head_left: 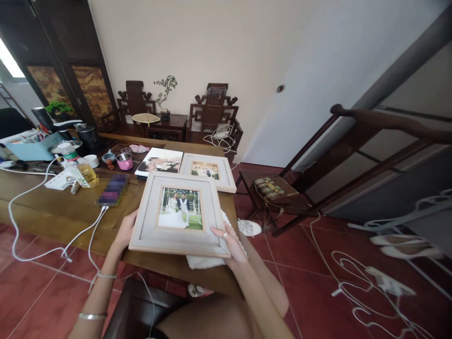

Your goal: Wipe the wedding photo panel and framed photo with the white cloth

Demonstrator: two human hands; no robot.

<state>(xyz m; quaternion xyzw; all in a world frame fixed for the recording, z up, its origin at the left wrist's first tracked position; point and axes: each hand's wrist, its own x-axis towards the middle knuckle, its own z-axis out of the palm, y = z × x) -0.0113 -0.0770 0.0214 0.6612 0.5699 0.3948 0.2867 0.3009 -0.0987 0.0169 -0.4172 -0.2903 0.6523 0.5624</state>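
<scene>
A whitish picture frame [144, 221] with a wedding photo in it is held tilted up above the table's near edge. My left hand [126, 230] grips its left side, most of the fingers hidden behind the frame. My right hand [230, 241] closes on the lower right corner, with the thumb on the front and the other fingers out of sight. A white cloth [203, 262] shows beneath the frame near my right hand; whether those fingers also touch it I cannot tell. Just behind lies a second pale picture frame [226, 174], beside a photo book [164, 157].
On the wooden table [79, 207] are a phone [113, 189] with white cables, an oil-coloured bottle [83, 172], a pink cup [124, 161] and a blue organizer box [38, 148]. A dark chair [335, 146] with a plaid bag [269, 187] stands right. Cables [353, 278] lie on the red floor.
</scene>
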